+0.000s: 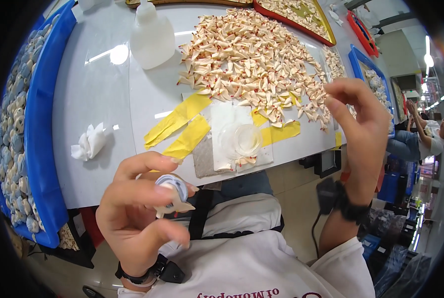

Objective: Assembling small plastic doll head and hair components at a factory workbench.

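Here, in front of the table edge, a small blue-and-white piece (pixel 178 195) is gripped in the bent fingers of the left hand (pixel 145 206), the thumb seemingly off it; a drop could be caused by that light hold. Above the pile of pale, red-tipped pieces (pixel 247 54), the right hand (pixel 361 111) is raised, thumb and forefinger close; whether anything is pinched cannot be told. The clear dish (pixel 248 140) could be tipped by a brushing sleeve or wrist.
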### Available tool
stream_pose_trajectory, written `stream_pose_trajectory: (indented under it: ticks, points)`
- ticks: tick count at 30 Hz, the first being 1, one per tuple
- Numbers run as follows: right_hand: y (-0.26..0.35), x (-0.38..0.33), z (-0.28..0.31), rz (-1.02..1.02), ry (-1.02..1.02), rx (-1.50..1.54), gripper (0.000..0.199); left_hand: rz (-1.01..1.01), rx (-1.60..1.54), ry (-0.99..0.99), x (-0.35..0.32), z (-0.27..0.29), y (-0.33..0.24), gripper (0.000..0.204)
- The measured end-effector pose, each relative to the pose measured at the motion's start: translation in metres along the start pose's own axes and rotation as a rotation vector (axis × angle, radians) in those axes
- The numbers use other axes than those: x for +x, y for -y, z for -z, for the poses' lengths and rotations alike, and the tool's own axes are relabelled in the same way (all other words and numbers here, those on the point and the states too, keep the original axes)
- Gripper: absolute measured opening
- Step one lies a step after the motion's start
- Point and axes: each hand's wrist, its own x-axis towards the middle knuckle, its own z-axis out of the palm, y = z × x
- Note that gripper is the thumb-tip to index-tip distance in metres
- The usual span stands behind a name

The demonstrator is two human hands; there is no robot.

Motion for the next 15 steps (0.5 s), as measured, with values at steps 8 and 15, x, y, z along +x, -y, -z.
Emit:
stream_pose_trajectory:
  ticks: [8, 15]
  points:
    - [-0.021, 0.032, -0.012, 0.118, 0.294, -0.241, 0.013, 0.123, 0.018, -0.052, 0.005, -0.002, -0.008, 0.039]
    - [-0.026, 0.038, 0.008, 0.030, 0.263, -0.267, 0.017, 0.057, 0.152, -0.112, 0.004, 0.007, -0.009, 0.046]
